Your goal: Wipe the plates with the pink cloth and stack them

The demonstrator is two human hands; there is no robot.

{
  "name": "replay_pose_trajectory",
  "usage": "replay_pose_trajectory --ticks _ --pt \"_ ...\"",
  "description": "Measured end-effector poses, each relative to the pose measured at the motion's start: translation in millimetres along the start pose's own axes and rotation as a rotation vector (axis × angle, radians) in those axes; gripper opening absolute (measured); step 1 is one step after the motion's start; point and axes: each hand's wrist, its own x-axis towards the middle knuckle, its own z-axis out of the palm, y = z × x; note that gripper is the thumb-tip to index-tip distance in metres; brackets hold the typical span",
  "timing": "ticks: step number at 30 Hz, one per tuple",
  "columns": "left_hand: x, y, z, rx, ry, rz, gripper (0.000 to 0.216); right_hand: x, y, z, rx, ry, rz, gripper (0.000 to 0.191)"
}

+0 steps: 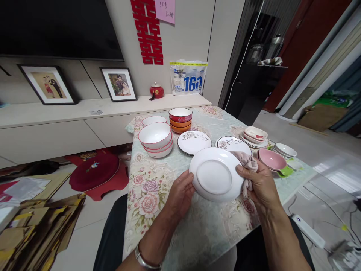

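Observation:
Between my hands a white plate (214, 175) is held up over the table, its underside with the round foot ring facing me. The fingers of my left hand (182, 192) grip its left rim, thumb on the near face. At the right rim, my right hand (259, 182) pinches the plate together with a crumpled pinkish-beige cloth (246, 161). Just behind it lie a flower-patterned plate (194, 143) and a small stack of similar plates (234, 145), partly covered by the held plate and cloth.
On the flowered tablecloth (149, 203), red-rimmed white bowls (155, 136) and a stack of red and orange bowls (180, 121) stand at the back left. To the right are a pink bowl (272, 159), small white bowls (285, 149) and strawberry-patterned dishes (255, 133). A red stool (97, 171) stands left.

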Motion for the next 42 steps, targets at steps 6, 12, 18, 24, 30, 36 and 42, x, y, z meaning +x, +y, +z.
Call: replay_pose_trajectory --ticks 6,12,18,24,30,36,42 --pt "-2 0 -3 -0.045 -0.087 -0.087 0.042 13 20 -9 0.004 -0.040 0.137 0.052" --pt "-2 -2 -6 -0.015 -0.026 -0.081 0.042 18 25 -20 -0.710 -0.077 -0.080 0.039" --pt "-1 -7 -6 0.040 -0.008 -0.122 0.043 12 24 -5 -1.056 -0.211 -0.224 0.039" --pt "-3 -2 -1 0.032 0.025 -0.141 0.035 16 48 2 -1.197 -0.307 -0.322 0.036" --pt "-2 -1 3 -0.043 0.034 -0.158 0.043 9 57 23 -1.156 -0.343 -0.537 0.034" --pt "-2 -3 2 -0.072 -0.038 -0.125 0.048 -9 51 50 -1.003 -0.670 -0.673 0.037" --pt "-3 -3 2 -0.075 -0.064 -0.162 0.049 19 57 29 -1.120 -0.403 -0.519 0.033"
